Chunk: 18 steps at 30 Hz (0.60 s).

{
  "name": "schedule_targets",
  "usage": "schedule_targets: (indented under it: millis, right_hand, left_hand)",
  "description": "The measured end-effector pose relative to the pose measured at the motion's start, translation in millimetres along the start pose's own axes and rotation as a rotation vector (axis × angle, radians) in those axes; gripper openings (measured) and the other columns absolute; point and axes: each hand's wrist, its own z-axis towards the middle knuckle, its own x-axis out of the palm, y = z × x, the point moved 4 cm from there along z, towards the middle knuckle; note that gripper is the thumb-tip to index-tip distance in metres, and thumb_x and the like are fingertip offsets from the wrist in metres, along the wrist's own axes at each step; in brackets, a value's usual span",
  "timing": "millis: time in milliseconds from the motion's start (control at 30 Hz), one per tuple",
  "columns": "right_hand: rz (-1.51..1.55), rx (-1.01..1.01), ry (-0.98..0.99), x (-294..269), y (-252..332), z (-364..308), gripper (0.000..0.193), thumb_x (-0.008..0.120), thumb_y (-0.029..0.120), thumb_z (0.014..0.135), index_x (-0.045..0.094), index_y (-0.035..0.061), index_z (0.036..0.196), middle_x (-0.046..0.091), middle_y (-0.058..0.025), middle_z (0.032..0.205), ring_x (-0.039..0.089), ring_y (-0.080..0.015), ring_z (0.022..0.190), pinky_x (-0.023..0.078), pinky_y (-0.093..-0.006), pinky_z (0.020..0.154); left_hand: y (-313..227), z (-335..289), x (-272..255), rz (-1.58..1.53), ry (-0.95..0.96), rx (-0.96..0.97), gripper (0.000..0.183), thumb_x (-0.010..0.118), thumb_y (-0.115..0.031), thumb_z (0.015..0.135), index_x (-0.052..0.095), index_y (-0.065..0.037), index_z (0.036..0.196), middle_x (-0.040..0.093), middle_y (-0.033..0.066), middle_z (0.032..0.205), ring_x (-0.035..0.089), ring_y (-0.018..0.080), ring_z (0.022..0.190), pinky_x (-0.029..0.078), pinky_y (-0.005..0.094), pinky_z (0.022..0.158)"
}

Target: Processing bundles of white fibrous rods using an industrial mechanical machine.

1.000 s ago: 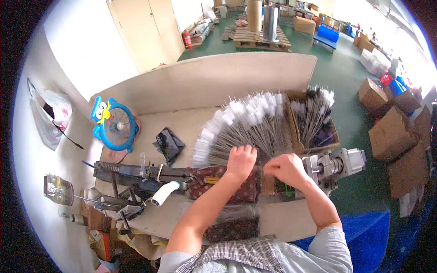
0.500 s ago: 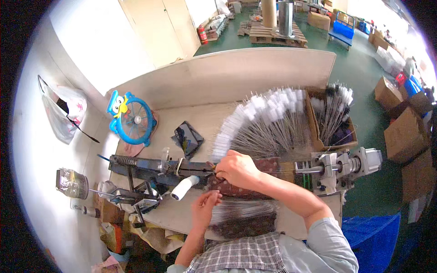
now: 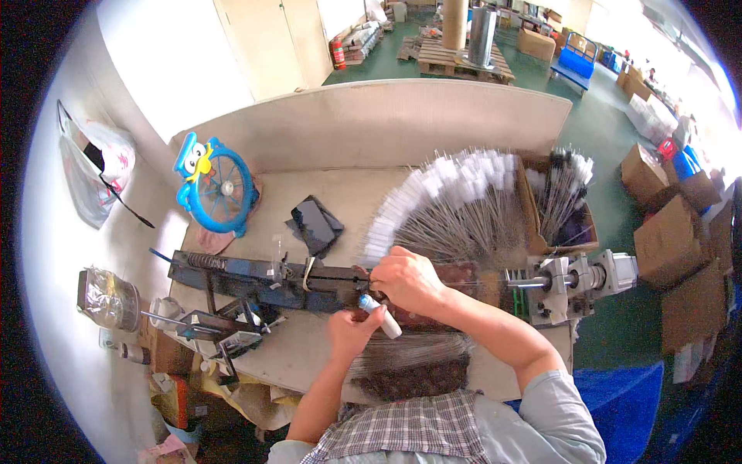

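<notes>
My left hand (image 3: 354,334) is closed at the white handle (image 3: 391,323) of the bench machine, its thumb across the handle near a light-blue end. Just beyond it, my right hand (image 3: 406,280) is pinched at the end of the machine's dark metal rail (image 3: 332,280). What its fingertips hold is hidden. Past my right hand a thin wire seems to run toward the motor-driven spindle (image 3: 533,283). A bundle of thin wires (image 3: 410,352) lies on the bench close to my body. Behind my right hand, white-tipped wire brushes (image 3: 456,189) are fanned out.
A cardboard box (image 3: 533,209) of more brushes stands at the back right. A blue toy-shaped fan (image 3: 220,185) and a black plastic packet (image 3: 315,224) sit back left. A low panel (image 3: 371,124) borders the bench's far side. A blue bin (image 3: 618,410) stands lower right.
The white handle has swung to the right, with my left hand now on it. My right hand stays pinched near the rail's end, shifted slightly. The whole view has turned a little.
</notes>
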Motion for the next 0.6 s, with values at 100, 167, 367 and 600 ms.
schedule_targets:
  millis: [100,167,367,600]
  right_hand:
    - [0.03,-0.069,-0.096,-15,5,-13,0.008,0.061,0.016,0.071,0.064,0.0091,0.075,0.059,-0.0027,0.073,0.056,-0.0233,0.081,0.047,-0.0349,0.068]
    - [0.071,-0.154,-0.251,-31,9,-29,0.011,0.059,0.01,0.072,0.063,0.0075,0.082,0.058,-0.0046,0.072,0.056,-0.0229,0.08,0.047,-0.036,0.066]
    - [0.172,-0.078,-0.055,0,-9,-80,0.018,0.061,0.011,0.073,0.06,0.0084,0.091,0.06,-0.0077,0.082,0.06,-0.0238,0.073,0.05,-0.035,0.06]
    - [0.056,0.071,-0.024,54,-32,-56,0.021,0.06,0.014,0.075,0.057,0.0082,0.095,0.055,-0.0086,0.086,0.06,-0.0277,0.08,0.051,-0.0383,0.065]
  left_hand:
    - [11,3,8,-0.151,0.007,0.031,0.029,0.066,-0.029,0.079,0.067,0.001,0.078,0.065,0.0053,0.068,0.056,0.008,0.062,0.043,0.0248,0.056]
    - [10,1,18,-0.51,0.071,0.001,0.023,0.06,-0.021,0.083,0.062,0.001,0.093,0.064,0.0091,0.078,0.059,0.0121,0.07,0.047,0.0268,0.062]
    - [-11,-7,43,-0.783,0.037,-0.08,0.017,0.058,-0.005,0.079,0.044,-0.001,0.088,0.057,0.0087,0.071,0.06,0.0186,0.064,0.05,0.0344,0.058]
    - [4,-1,17,-0.051,0.077,-0.007,0.026,0.07,-0.016,0.073,0.054,-0.002,0.089,0.06,0.0065,0.077,0.056,0.0127,0.066,0.046,0.0289,0.061]
